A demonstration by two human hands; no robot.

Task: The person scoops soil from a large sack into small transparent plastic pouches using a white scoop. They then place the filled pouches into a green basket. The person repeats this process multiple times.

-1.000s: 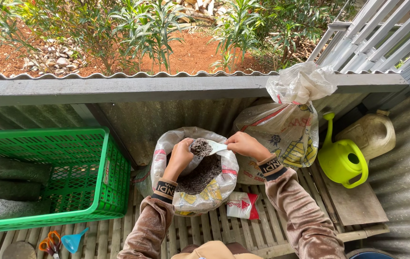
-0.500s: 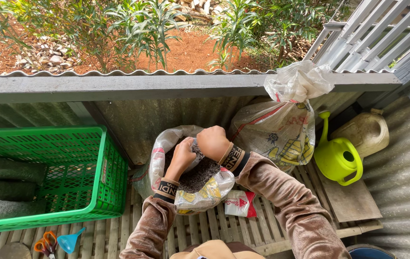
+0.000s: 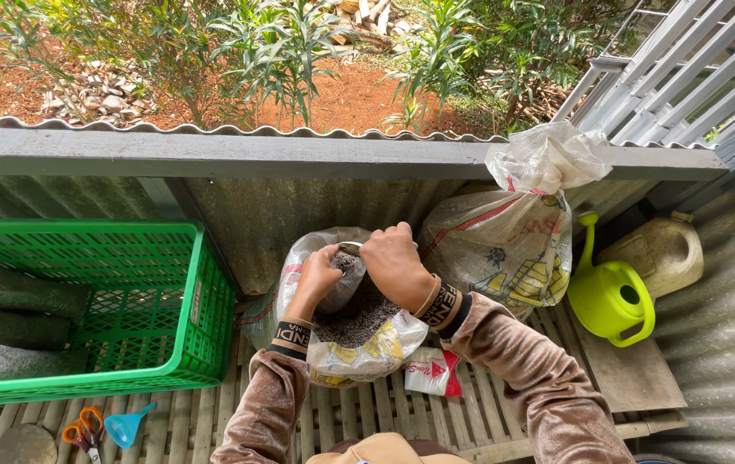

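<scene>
The person's left hand (image 3: pixel 317 279) holds a small clear bag (image 3: pixel 346 283) closed around its rim, above the open sack of dark soil (image 3: pixel 359 331). The right hand (image 3: pixel 395 262) curls over the bag's mouth; what it holds is hidden. The bag looks partly filled. Several filled bags lie in the green crate (image 3: pixel 170 344). The floor is bamboo slats (image 3: pixel 367 421), bounded by a corrugated metal wall (image 3: pixel 256 206).
</scene>
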